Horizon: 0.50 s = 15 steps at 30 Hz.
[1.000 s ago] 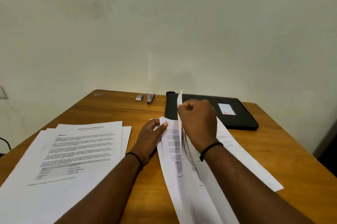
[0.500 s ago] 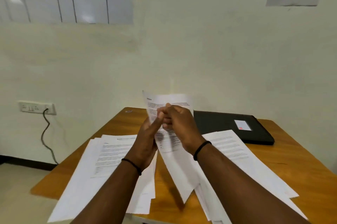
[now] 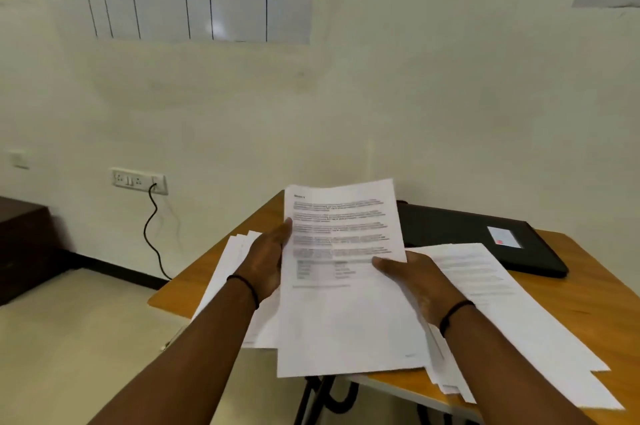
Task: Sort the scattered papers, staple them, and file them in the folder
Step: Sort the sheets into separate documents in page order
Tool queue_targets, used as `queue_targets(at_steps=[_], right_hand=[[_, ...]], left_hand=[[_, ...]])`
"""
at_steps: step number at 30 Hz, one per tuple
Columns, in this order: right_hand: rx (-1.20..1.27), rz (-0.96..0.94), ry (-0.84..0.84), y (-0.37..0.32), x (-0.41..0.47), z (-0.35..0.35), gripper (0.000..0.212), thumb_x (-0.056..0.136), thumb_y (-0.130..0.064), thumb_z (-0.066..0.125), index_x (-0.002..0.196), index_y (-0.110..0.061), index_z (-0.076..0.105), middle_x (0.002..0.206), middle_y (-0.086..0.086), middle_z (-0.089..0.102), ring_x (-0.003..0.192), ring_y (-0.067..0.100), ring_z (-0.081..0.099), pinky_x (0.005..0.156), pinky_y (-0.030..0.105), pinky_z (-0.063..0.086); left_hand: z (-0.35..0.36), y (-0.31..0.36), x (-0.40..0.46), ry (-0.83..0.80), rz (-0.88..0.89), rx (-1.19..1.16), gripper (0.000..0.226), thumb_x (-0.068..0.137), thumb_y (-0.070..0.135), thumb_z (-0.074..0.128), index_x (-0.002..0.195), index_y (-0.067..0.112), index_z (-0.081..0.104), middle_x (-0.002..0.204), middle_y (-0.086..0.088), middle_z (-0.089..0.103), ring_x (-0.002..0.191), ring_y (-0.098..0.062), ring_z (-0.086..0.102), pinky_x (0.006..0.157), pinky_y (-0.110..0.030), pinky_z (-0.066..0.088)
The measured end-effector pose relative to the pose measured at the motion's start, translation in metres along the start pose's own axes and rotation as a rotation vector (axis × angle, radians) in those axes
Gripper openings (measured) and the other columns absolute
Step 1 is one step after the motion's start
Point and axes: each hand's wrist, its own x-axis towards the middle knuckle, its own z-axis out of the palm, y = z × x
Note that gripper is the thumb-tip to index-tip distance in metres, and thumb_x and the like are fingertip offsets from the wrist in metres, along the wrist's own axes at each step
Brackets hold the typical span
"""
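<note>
A person holds a printed sheet [image 3: 343,251] up above a wooden table [image 3: 588,289], gripping it at both side edges. The left hand [image 3: 266,262] clasps the sheet's left edge, thumb on the printed face; the right hand [image 3: 412,279] grips the right edge the same way. Each wrist wears a black band. Left of the held sheet, a stack of papers [image 3: 228,258] lies on the table; right of it, a second spread of papers [image 3: 502,307] overhangs the table's near edge. Beyond the held sheet, a closed black folder [image 3: 467,234] with a white label rests flat on the table.
</note>
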Motion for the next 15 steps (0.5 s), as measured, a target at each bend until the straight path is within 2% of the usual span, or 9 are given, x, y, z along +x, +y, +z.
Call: queue_targets(at_steps=[1, 2, 4, 5, 6, 8, 10, 13, 15], right_hand=[[0.001, 0.010, 0.044, 0.006, -0.001, -0.004, 0.038, 0.087, 0.002, 0.068, 0.124, 0.000, 0.063, 0.120, 0.014, 0.070, 0.108, 0.033, 0.068, 0.099, 0.048, 0.052], [-0.040, 0.024, 0.099, 0.012, -0.002, -0.005, 0.037, 0.086, 0.005, 0.067, 0.122, 0.001, 0.064, 0.119, 0.015, 0.070, 0.106, 0.035, 0.068, 0.098, 0.050, 0.052], [-0.176, 0.063, 0.208, 0.022, 0.001, -0.010, 0.034, 0.085, 0.006, 0.068, 0.118, 0.001, 0.068, 0.115, 0.015, 0.071, 0.101, 0.035, 0.070, 0.097, 0.051, 0.052], [-0.238, 0.091, 0.247, 0.027, 0.005, -0.013, 0.032, 0.083, 0.005, 0.071, 0.115, 0.000, 0.070, 0.113, 0.014, 0.072, 0.099, 0.034, 0.070, 0.096, 0.051, 0.052], [-0.291, 0.117, 0.270, 0.031, 0.005, -0.014, 0.031, 0.082, 0.003, 0.073, 0.112, 0.000, 0.071, 0.111, 0.012, 0.073, 0.098, 0.033, 0.070, 0.096, 0.050, 0.053], [-0.381, 0.152, 0.276, 0.041, 0.009, -0.016, 0.031, 0.080, -0.002, 0.076, 0.111, -0.002, 0.072, 0.112, 0.009, 0.073, 0.100, 0.031, 0.069, 0.098, 0.049, 0.052], [-0.445, 0.162, 0.284, 0.049, 0.009, -0.014, 0.031, 0.081, -0.004, 0.076, 0.112, -0.002, 0.071, 0.113, 0.008, 0.072, 0.102, 0.030, 0.068, 0.099, 0.047, 0.051], [-0.497, 0.156, 0.328, 0.049, 0.006, -0.009, 0.031, 0.082, -0.003, 0.075, 0.113, 0.000, 0.070, 0.113, 0.009, 0.072, 0.103, 0.031, 0.067, 0.099, 0.042, 0.051], [-0.522, 0.154, 0.333, 0.047, 0.003, -0.007, 0.032, 0.083, -0.004, 0.074, 0.115, 0.000, 0.069, 0.114, 0.010, 0.071, 0.105, 0.030, 0.066, 0.095, 0.037, 0.051]], left_hand=[[-0.005, -0.003, 0.005, 0.072, 0.011, 0.158, 0.044, 0.103, 0.043, 0.044, 0.114, 0.008, 0.068, 0.109, -0.014, 0.074, 0.102, -0.033, 0.069, 0.094, -0.049, 0.054], [-0.015, -0.008, 0.009, 0.194, 0.001, 0.426, 0.050, 0.101, 0.049, 0.045, 0.111, 0.005, 0.068, 0.109, -0.017, 0.072, 0.102, -0.034, 0.067, 0.096, -0.049, 0.052], [-0.041, -0.019, 0.016, 0.492, -0.073, 1.079, 0.060, 0.091, 0.060, 0.055, 0.117, 0.007, 0.062, 0.122, -0.018, 0.065, 0.112, -0.035, 0.060, 0.101, -0.047, 0.047], [-0.052, -0.024, 0.013, 0.599, -0.154, 1.282, 0.069, 0.083, 0.068, 0.060, 0.121, 0.011, 0.058, 0.128, -0.018, 0.059, 0.117, -0.035, 0.055, 0.103, -0.046, 0.044], [-0.060, -0.026, 0.009, 0.652, -0.235, 1.374, 0.079, 0.074, 0.074, 0.064, 0.124, 0.014, 0.054, 0.131, -0.016, 0.055, 0.120, -0.034, 0.051, 0.101, -0.045, 0.043], [-0.065, -0.024, 0.003, 0.651, -0.330, 1.436, 0.093, 0.062, 0.079, 0.071, 0.124, 0.014, 0.049, 0.129, -0.014, 0.052, 0.120, -0.032, 0.050, 0.097, -0.044, 0.044], [-0.083, -0.027, 0.023, 0.575, -0.371, 1.437, 0.103, 0.046, 0.082, 0.076, 0.121, 0.016, 0.051, 0.115, -0.008, 0.057, 0.111, -0.028, 0.056, 0.092, -0.040, 0.049], [-0.139, -0.060, 0.099, 0.445, -0.426, 1.374, 0.138, 0.010, 0.091, 0.068, 0.133, 0.031, 0.048, 0.106, 0.001, 0.061, 0.094, -0.024, 0.059, 0.084, -0.038, 0.051], [-0.153, -0.070, 0.120, 0.467, -0.420, 1.289, 0.133, 0.011, 0.085, 0.074, 0.131, 0.033, 0.047, 0.103, 0.001, 0.063, 0.091, -0.023, 0.059, 0.085, -0.038, 0.050]])
